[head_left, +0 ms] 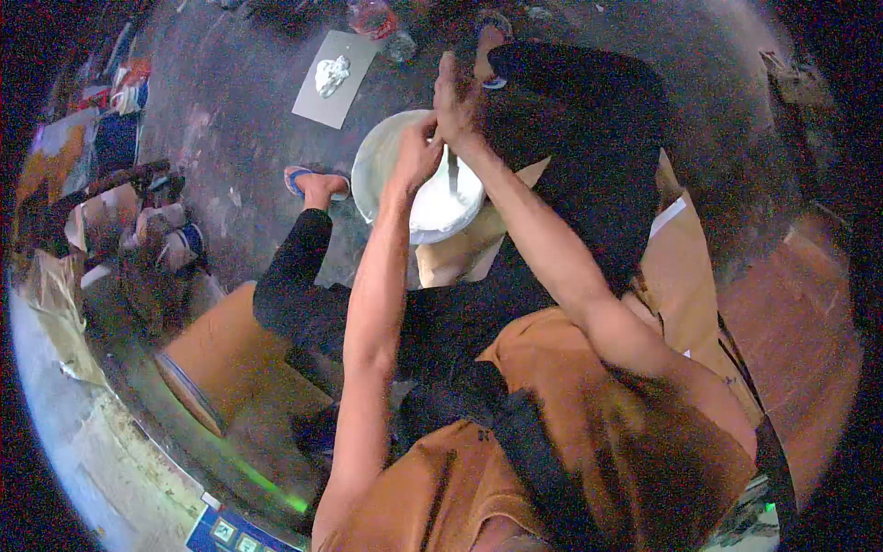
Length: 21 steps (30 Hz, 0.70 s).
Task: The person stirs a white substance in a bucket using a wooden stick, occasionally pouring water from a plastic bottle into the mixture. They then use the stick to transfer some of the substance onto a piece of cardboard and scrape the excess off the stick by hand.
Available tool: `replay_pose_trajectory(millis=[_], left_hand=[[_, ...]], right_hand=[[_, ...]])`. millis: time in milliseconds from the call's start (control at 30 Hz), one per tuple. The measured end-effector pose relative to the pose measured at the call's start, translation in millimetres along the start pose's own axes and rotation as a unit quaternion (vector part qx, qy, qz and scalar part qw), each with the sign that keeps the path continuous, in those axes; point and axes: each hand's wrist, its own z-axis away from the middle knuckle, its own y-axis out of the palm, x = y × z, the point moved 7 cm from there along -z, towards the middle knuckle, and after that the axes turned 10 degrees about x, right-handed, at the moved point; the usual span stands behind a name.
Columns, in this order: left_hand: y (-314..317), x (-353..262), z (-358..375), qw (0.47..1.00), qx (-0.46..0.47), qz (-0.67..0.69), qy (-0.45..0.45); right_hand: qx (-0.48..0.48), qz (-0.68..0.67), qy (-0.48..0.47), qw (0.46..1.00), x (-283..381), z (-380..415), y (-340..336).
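Note:
A round white bowl holding smooth white material stands in front of my body. Over its far rim, my left hand has its fingers curled against the palm side of my right hand; what they hold, if anything, is hidden. My right hand is raised with its fingers stretched out. Below it, a thin greyish tool stands upright in the white material, its upper end hidden by the hands. Beyond the bowl to the left, a light rectangular board carries a white lump.
A reddish clear container and a small clear one are on the floor beyond the board. My sandalled foot is left of the bowl. Brown cardboard lies under the bowl's near side. Assorted items are at far left.

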Motion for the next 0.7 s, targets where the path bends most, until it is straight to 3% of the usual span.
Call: replay_pose_trajectory(millis=[67,167,233,267,333,367,400,433,467,500,567,600,633,700], left_hand=[[-5,-8,4,1.0,-0.016,0.024,0.01],[-24,-43,-2,0.998,0.001,0.023,0.052],[-36,-65,-1,0.998,0.0,0.027,0.063],[-40,-72,-1,0.997,-0.001,0.026,0.07],[-40,-73,-2,0.994,-0.029,0.025,0.107],[-35,-58,-3,0.994,-0.042,-0.002,0.101],[-29,-39,-5,0.993,-0.056,-0.03,0.096],[-25,-29,-4,0.992,-0.069,-0.058,0.092],[-16,-15,0,0.999,-0.006,-0.031,-0.018],[-11,-4,-1,0.999,-0.009,-0.048,-0.014],[0,16,-3,0.997,-0.013,-0.081,-0.005],[2,18,-2,0.999,-0.028,-0.012,0.011],[-4,2,-2,0.999,-0.025,-0.017,0.034],[-24,-36,2,0.997,-0.028,-0.026,0.072]], right_hand=[[-0.033,-0.022,-0.005,0.999,15,-3,-5],[0.011,-0.059,-0.007,0.998,27,-6,-5],[0.077,-0.199,0.031,0.977,41,-14,1],[-0.008,0.073,-0.069,0.995,93,-7,-15],[-0.002,0.09,-0.079,0.993,75,-7,-18],[-0.033,0.154,-0.147,0.977,70,-5,-17],[-0.073,0.219,-0.21,0.95,66,-1,-16],[-0.146,0.332,-0.327,0.873,70,13,-7],[0.064,0.204,-0.07,0.974,37,11,1],[0.026,0.128,-0.075,0.989,-7,6,1],[0.062,-0.02,0.1,0.993,-20,10,3],[0.017,-0.005,0.047,0.999,-1,9,-4],[-0.025,0.011,-0.003,1.0,37,4,-9],[-0.033,0.008,-0.054,0.998,50,4,-10]])
